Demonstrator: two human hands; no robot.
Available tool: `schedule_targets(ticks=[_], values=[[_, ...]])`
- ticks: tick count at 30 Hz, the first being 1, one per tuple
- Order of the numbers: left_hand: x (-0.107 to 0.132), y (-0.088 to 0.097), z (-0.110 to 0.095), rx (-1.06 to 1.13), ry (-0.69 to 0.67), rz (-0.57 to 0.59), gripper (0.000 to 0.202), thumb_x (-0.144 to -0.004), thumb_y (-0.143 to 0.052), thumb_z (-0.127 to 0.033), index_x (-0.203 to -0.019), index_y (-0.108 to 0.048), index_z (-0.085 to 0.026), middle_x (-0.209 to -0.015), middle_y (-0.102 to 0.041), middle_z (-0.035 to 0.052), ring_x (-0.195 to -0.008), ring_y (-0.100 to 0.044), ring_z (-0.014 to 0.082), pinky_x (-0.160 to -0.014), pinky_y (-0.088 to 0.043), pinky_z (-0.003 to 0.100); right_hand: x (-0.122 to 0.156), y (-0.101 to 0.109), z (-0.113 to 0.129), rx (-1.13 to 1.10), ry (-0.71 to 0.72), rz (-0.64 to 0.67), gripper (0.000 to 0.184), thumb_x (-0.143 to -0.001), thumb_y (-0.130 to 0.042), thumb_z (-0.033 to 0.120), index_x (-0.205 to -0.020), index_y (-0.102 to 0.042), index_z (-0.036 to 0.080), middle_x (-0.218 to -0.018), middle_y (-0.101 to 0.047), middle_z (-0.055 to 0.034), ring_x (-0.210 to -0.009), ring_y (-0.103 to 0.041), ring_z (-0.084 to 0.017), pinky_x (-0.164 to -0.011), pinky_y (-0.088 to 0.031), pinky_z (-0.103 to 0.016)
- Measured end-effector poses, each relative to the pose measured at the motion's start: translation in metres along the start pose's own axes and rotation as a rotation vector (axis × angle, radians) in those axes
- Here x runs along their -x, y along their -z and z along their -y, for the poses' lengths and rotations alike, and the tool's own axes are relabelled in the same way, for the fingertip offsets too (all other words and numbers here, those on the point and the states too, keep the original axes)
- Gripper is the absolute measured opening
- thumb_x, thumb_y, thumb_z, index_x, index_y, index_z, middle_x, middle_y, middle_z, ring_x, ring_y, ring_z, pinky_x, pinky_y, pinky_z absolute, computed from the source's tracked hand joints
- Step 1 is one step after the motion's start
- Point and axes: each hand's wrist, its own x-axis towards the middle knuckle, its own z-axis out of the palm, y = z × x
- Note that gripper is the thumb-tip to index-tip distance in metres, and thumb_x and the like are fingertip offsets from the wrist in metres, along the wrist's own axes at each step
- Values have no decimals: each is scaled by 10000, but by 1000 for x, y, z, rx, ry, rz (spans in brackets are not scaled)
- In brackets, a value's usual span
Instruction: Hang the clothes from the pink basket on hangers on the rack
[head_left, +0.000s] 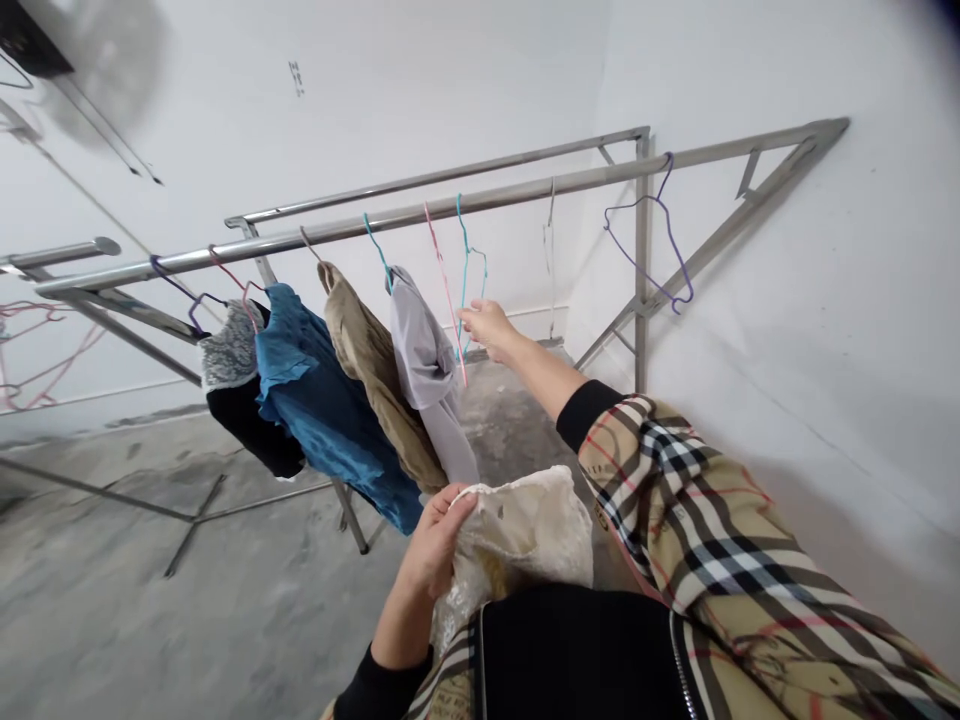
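- The left hand (pixel 439 540) is clenched around a gathered fold of a cream lace top (pixel 525 540), which is held low in front of the body, well below the rail
- A black panel with a zip (pixel 577 650) fills the bottom edge of the view, between the two plaid sleeves
- The right arm stretches forward in a plaid sleeve (pixel 712 530) with a black cuff
- The right hand (pixel 487 330) is raised, its fingertips (pixel 463 318) at a pink hanger (pixel 444 290); whether they grasp it or only touch it, I cannot tell
- The pink hanger hangs from the nearer steel rail (pixel 375 225) of a drying rack, just beside a teal hanger (pixel 466 270)
- Along the same rail hang a grey top (pixel 424 350), a tan garment (pixel 375 370), a blue top (pixel 322 410) and a black top with a grey lace yoke (pixel 240 385)
- A purple hanger (pixel 660 235) hooks over the rail well to the right
- Beneath the rack lies a concrete floor (pixel 225 520), and white walls (pixel 787 300) meet in a corner behind it
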Motion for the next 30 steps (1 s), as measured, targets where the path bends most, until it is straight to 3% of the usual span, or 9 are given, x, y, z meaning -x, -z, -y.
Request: schedule_targets(ticks=[2, 4, 9, 14, 18, 21, 25, 30], values=[[1, 4, 1, 0, -4, 2, 347, -649, -833, -432, -711, -646, -146, -573, -600, -26, -501, -507, 71, -512, -385, 179, -7, -7, 0, -65, -108, 13, 154, -792, -577, 139, -938, -621, 122, -799, -641, -31, -623, -557, -96, -633, -468, -237], [1, 6, 0, 11, -2, 0, 346, -651, -833, -435, -708, -649, -148, -569, -601, -26, -496, -501, 69, -508, -384, 177, -9, -10, -1, -101, -122, 35, 47, -804, -547, 115, -789, -588, 130, -673, -586, 6, -520, -492, -67, -536, -410, -201], [-2, 9, -2, 56, 11, -16, 367, -614, -857, -439, -700, -645, -152, -539, -593, -36, -475, -498, 71, -486, -388, 179, -9, -7, -9, -187, -89, -35, 169, -911, -437, 175, -773, -535, 165, -617, -515, 47, -459, -451, -44, -458, -359, -164], [-9, 9, -1, 47, 14, -16, 371, -624, -850, -446, -710, -639, -153, -552, -608, -33, -474, -512, 75, -481, -399, 179, -7, 6, -16, -190, -27, -54, 164, -880, -540, 210, -721, -526, 171, -554, -463, 70, -426, -407, -41, -414, -309, -153], [-14, 8, -1, 48, 25, -24, 393, -613, -855, -457, -761, -660, -149, -584, -634, -19, -493, -543, 90, -500, -432, 192, 0, 16, -17, -172, -7, 19, 31, -857, -583, 201, -866, -556, 189, -529, -438, 97, -392, -397, -54, -392, -297, -157], [-15, 5, -2, 63, 32, -27, 409, -598, -865, -453, -783, -670, -145, -591, -642, -14, -493, -553, 96, -507, -447, 199, 3, 23, -19, -147, -12, 39, 91, -886, -560, 250, -964, -560, 202, -512, -407, 108, -356, -351, -55, -377, -273, -160], [-15, 3, -2, 74, 38, -9, 377, -624, -851, -439, -764, -664, -144, -606, -659, 0, -500, -569, 103, -518, -449, 202, -2, 36, -23, -115, 5, -44, 192, -920, -523, 336, -1006, -599, 183, -517, -349, 105, -372, -280, -48, -385, -250, -162], [-15, 0, -2, 73, 29, 0, 340, -651, -837, -419, -772, -668, -150, -643, -693, 15, -566, -625, 134, -555, -459, 206, -14, 52, -29, -70, 38, -170, 308, -930, -458, 289, -1162, -589, 136, -523, -315, 97, -428, -293, -75, -414, -240, -178]])
